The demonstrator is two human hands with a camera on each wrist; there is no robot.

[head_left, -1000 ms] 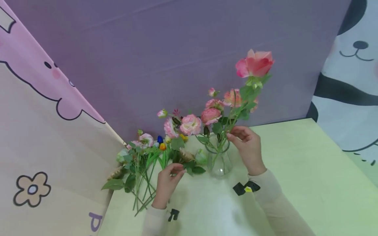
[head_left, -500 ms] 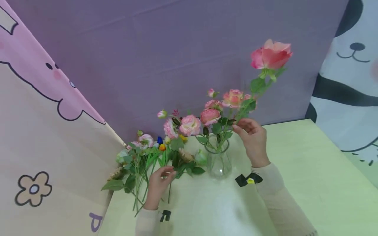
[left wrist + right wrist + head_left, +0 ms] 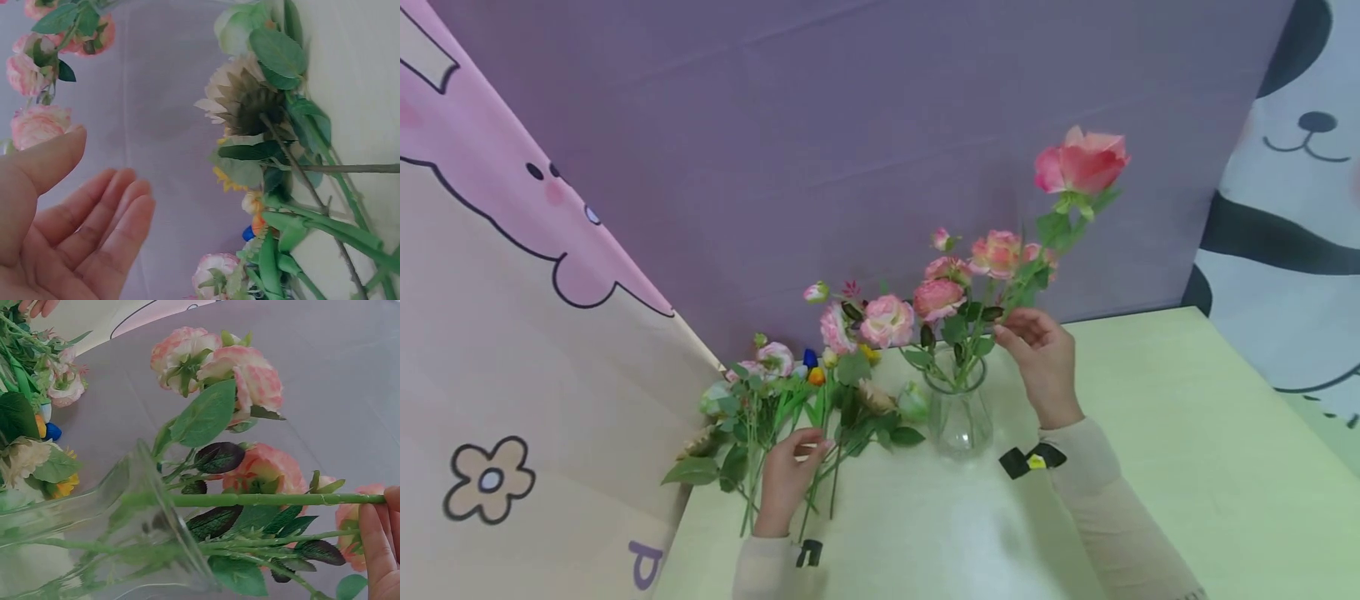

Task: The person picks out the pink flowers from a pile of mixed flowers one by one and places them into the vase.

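My right hand (image 3: 1043, 367) pinches the stem of a tall pink rose (image 3: 1082, 162) above the glass vase (image 3: 958, 429). In the right wrist view, that thick green stem (image 3: 262, 500) runs from the fingertips (image 3: 377, 540) through the vase mouth. Pink ranunculus-like flowers (image 3: 938, 298) stand in the same vase and lean over its rim. To the left, my left hand (image 3: 787, 483) holds nothing, its fingers loosely bent over the stems of flowers on the table. The left wrist view shows its thumb apart from the fingers, beside a beige flower (image 3: 240, 97).
A heap of loose artificial flowers with green stems (image 3: 748, 442) lies at the table's left, near a printed cloth wall (image 3: 595, 400). A purple backdrop (image 3: 775, 167) rises behind the pale table (image 3: 1187, 450). A panda print (image 3: 1292, 217) hangs at the right.
My left hand has moved left and down, away from the beige flower and the vase. My right hand has shifted slightly up and right, carrying the rose rightward.
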